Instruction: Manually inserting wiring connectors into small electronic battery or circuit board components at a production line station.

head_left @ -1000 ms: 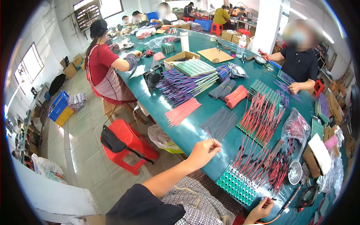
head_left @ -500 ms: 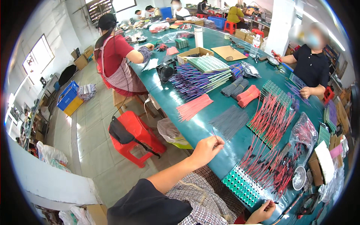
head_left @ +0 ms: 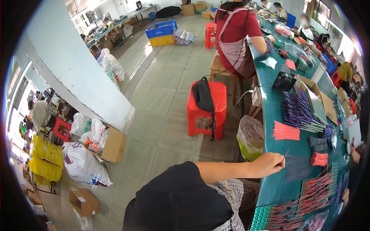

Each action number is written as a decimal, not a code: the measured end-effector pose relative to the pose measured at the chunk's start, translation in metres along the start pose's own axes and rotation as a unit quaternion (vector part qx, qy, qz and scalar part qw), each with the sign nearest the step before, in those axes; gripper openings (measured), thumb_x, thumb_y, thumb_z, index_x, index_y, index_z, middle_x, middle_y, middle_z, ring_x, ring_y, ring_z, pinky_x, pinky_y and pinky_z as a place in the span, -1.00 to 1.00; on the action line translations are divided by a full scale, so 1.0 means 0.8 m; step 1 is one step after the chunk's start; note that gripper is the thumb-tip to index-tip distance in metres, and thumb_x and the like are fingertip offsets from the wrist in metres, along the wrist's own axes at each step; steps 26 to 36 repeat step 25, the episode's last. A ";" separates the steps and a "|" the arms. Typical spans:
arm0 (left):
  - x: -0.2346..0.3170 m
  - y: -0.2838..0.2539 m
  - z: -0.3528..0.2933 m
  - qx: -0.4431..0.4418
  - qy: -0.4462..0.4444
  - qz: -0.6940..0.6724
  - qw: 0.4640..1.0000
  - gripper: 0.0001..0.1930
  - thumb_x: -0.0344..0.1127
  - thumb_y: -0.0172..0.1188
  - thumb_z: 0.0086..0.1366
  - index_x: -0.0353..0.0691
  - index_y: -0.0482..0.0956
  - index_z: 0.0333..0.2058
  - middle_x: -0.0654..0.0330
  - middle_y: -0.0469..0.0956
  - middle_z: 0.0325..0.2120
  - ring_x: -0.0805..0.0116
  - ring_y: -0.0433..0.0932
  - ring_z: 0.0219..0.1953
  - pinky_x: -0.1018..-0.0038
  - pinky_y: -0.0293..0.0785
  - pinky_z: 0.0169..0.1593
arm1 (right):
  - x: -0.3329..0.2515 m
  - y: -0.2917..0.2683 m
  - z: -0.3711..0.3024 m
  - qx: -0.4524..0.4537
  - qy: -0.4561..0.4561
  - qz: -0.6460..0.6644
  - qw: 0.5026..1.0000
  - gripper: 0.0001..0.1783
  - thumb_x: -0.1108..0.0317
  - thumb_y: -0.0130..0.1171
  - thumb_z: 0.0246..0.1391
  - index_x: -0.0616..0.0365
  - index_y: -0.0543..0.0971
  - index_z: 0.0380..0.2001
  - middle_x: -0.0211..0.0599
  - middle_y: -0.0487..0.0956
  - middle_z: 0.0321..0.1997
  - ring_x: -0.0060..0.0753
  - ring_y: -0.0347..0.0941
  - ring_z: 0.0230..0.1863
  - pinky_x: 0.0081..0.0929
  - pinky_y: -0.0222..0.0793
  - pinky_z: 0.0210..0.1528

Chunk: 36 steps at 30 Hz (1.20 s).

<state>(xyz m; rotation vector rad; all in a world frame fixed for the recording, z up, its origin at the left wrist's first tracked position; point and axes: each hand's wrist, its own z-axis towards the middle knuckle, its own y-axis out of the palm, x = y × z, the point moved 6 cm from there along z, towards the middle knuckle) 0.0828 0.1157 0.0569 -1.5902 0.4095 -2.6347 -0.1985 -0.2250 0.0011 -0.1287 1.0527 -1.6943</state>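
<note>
My left hand (head_left: pixel 269 165) reaches over the near edge of the green table, fingertips pinched on a thin reddish wire (head_left: pixel 286 154) that sticks up from them. Just right of the hand lies a spread of loose black wires (head_left: pixel 297 168). Farther back is a fanned pile of red wires (head_left: pixel 286 131). At the lower edge sits a green circuit board panel (head_left: pixel 263 216). Red wires (head_left: pixel 314 196) stretch across the boards beside it. My right hand is out of view.
Purple wired strips (head_left: pixel 296 109) and a small black fan (head_left: pixel 284 81) stand farther along the table. On the floor to the left is a red stool (head_left: pixel 208 107) with a black bag (head_left: pixel 203 95) on it. A person in red (head_left: pixel 239 32) sits beyond. A bagged bin (head_left: pixel 250 138) adjoins the table.
The view has swung left, bringing more floor into sight and taking my right hand out of it. My left hand remains pinched on a thin wire near the black wires.
</note>
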 end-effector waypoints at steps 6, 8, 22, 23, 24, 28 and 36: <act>0.006 0.013 0.001 -0.025 0.021 -0.018 0.999 -0.92 -0.51 0.19 0.17 -0.30 0.48 -0.36 0.10 0.53 -0.43 0.16 0.57 -0.36 0.32 0.48 -0.27 | -0.062 -0.045 0.049 -0.019 -0.079 -0.009 0.997 -0.77 0.31 0.23 0.15 0.31 0.59 -0.31 -0.02 0.56 -0.42 -0.02 0.46 -0.42 -0.16 0.40 -0.29; 0.008 0.024 -0.001 -0.036 0.029 -0.027 0.999 -0.92 -0.51 0.19 0.16 -0.30 0.48 -0.35 0.10 0.53 -0.43 0.16 0.57 -0.36 0.31 0.48 -0.28 | -0.078 -0.065 0.064 -0.025 -0.101 -0.014 0.994 -0.79 0.32 0.25 0.13 0.30 0.61 -0.34 -0.05 0.57 -0.44 -0.05 0.47 -0.44 -0.18 0.40 -0.32; 0.019 0.043 -0.024 -0.078 0.053 -0.054 0.994 -0.89 -0.52 0.22 0.14 -0.29 0.46 -0.36 0.10 0.53 -0.43 0.14 0.56 -0.36 0.30 0.47 -0.26 | -0.119 -0.128 0.112 -0.138 -0.193 -0.187 0.953 -0.85 0.31 0.33 -0.03 0.15 0.71 -0.42 -0.16 0.61 -0.50 -0.10 0.53 -0.49 -0.24 0.45 -0.40; 0.019 0.041 -0.025 -0.072 0.059 -0.048 0.995 -0.89 -0.51 0.22 0.14 -0.29 0.46 -0.36 0.10 0.53 -0.43 0.14 0.56 -0.36 0.29 0.46 -0.26 | -0.128 -0.142 0.112 -0.042 -0.209 -0.160 0.964 -0.85 0.30 0.33 -0.02 0.14 0.70 -0.42 -0.16 0.61 -0.50 -0.10 0.53 -0.48 -0.22 0.45 -0.39; 0.018 0.042 -0.028 -0.077 0.056 -0.053 0.994 -0.89 -0.51 0.22 0.15 -0.28 0.47 -0.35 0.10 0.53 -0.43 0.14 0.57 -0.36 0.29 0.47 -0.24 | -0.116 -0.131 0.108 -0.079 -0.237 -0.205 0.946 -0.84 0.30 0.32 -0.01 0.16 0.69 -0.42 -0.15 0.62 -0.48 -0.09 0.55 -0.46 -0.21 0.46 -0.36; 0.022 0.042 -0.027 -0.084 0.057 -0.060 0.993 -0.89 -0.51 0.22 0.15 -0.28 0.49 -0.34 0.09 0.54 -0.42 0.14 0.57 -0.35 0.28 0.48 -0.23 | -0.100 -0.118 0.109 -0.178 -0.194 -0.165 0.950 -0.84 0.29 0.31 0.02 0.16 0.70 -0.40 -0.13 0.65 -0.42 -0.08 0.57 -0.42 -0.24 0.50 -0.32; 0.022 0.042 -0.027 -0.084 0.057 -0.060 0.993 -0.89 -0.51 0.22 0.15 -0.28 0.49 -0.34 0.09 0.54 -0.42 0.14 0.57 -0.35 0.28 0.48 -0.23 | -0.100 -0.118 0.109 -0.178 -0.194 -0.165 0.950 -0.84 0.29 0.31 0.02 0.16 0.70 -0.40 -0.13 0.65 -0.42 -0.08 0.57 -0.42 -0.24 0.50 -0.32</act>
